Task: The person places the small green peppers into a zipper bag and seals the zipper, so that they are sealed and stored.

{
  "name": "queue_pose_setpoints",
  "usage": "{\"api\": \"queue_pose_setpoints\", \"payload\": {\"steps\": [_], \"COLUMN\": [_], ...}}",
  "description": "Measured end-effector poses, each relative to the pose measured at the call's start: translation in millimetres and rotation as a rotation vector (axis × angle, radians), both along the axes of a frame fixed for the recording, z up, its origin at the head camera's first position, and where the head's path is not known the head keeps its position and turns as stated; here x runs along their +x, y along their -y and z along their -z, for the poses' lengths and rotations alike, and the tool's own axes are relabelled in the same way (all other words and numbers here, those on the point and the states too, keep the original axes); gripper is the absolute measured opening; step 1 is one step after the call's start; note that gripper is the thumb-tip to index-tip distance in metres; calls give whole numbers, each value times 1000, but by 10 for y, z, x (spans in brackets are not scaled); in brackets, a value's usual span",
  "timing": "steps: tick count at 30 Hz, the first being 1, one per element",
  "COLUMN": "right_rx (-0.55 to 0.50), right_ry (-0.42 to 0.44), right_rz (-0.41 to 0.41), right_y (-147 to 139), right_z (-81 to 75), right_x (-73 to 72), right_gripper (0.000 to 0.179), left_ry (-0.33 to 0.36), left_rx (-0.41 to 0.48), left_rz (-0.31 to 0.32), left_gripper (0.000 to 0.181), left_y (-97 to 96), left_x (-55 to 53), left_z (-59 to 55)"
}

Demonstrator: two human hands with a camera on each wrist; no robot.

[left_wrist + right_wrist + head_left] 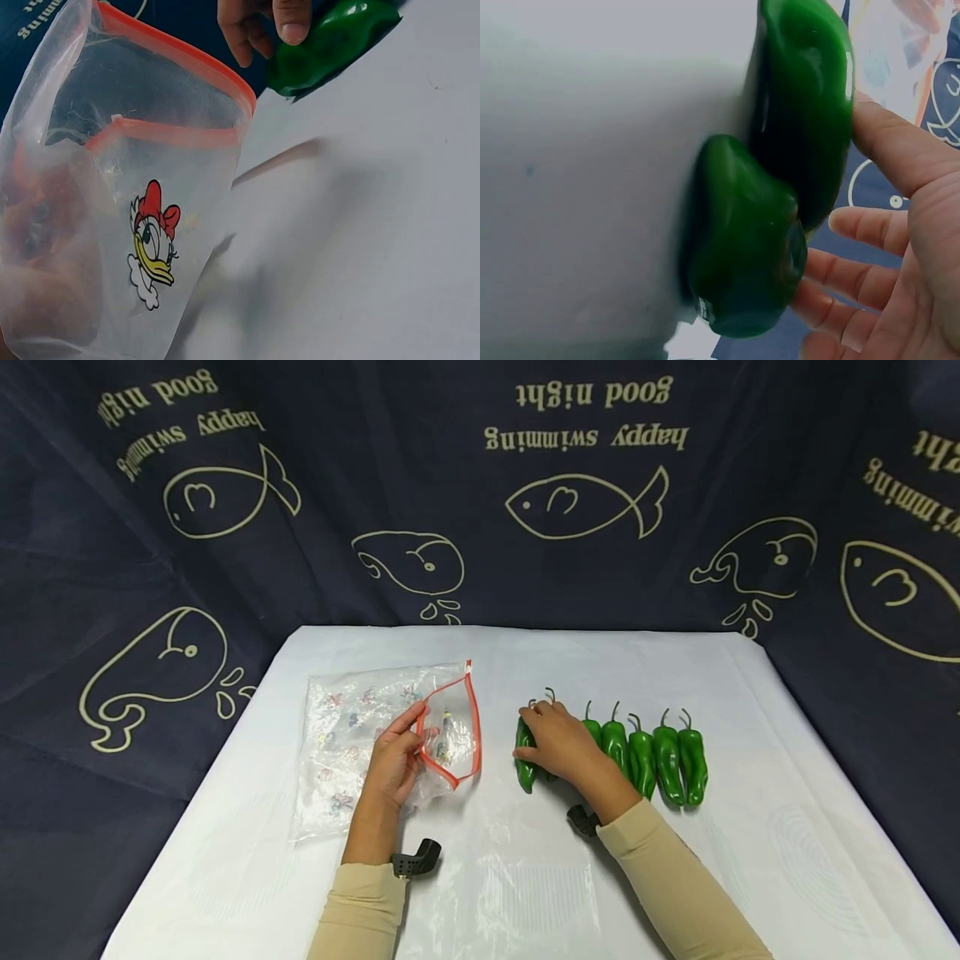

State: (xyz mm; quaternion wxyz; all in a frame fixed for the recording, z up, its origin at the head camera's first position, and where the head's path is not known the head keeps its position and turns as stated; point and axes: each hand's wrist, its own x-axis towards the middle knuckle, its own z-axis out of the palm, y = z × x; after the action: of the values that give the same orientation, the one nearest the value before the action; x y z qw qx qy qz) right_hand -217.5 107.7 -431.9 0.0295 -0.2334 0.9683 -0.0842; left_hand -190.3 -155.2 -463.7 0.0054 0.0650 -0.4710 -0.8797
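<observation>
A clear zip bag (352, 727) with a red-edged mouth and printed cartoon figures lies on the left of the table. My left hand (396, 764) pinches one side of its mouth, so the mouth gapes toward the right. Through the plastic in the left wrist view, part of that hand shows blurred. Over the left end of a row of green peppers (666, 764) is my right hand (558, 739). Its thumb touches the leftmost pepper (810, 97), while the other fingers spread near the stem ends. Beside it lies a second pepper (742, 240), mostly hidden by the hand in the head view.
A white cloth covers the table (525, 902). Dark fabric (465, 485) with fish and whale drawings hangs behind and at both sides. Each wrist wears a black camera mount, the left one (417, 858) just above the tabletop.
</observation>
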Motion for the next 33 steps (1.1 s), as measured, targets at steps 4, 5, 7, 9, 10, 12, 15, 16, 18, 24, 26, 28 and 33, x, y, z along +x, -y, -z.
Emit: {"api": "queue_pose_setpoints", "payload": {"steps": [4,5,7,9,10,12,15,16,18,24,26,28,33], "right_rx": [9,9,9,6,5,-2,-14,-14,-19,-57,-86,-112,-163], "right_ry": [-1,2,6,6,7,10,18,21,25,35,53,79,120], "right_rz": [20,25,30,28,27,23,13,9,-2,-29,-34,-37,-41], "right_y": [12,15,20,27,31,41,62,71,92,167,188,202,216], "right_z": [17,22,34,51,59,72,76,73,65,38,36,40,62], "right_x": [-9,-13,-22,-29,-35,-44,-48,-48,-44,-31,-24,-18,-14], "right_gripper": [75,75,76,76,75,75,74,74,73,67,66,65,65], "left_ry": [2,4,5,4,3,1,-2,-2,0,-1,-6,-9,-14], "left_rx": [5,5,1,-4,-7,-11,-4,-2,6,2,3,-1,-8], "left_rz": [-1,-1,2,4,5,6,1,-2,-7,-8,-9,-8,-10], "left_gripper": [62,62,62,62,62,61,61,61,61,61,61,60,59], "left_y": [1,2,5,7,8,9,9,9,10,16,16,16,31], "left_x": [-9,-9,-7,-4,-4,-4,-9,-10,-14,-17,-18,-16,-16], "left_z": [1,0,-1,-3,-3,-4,-5,-6,-5,-6,-4,-1,1]}}
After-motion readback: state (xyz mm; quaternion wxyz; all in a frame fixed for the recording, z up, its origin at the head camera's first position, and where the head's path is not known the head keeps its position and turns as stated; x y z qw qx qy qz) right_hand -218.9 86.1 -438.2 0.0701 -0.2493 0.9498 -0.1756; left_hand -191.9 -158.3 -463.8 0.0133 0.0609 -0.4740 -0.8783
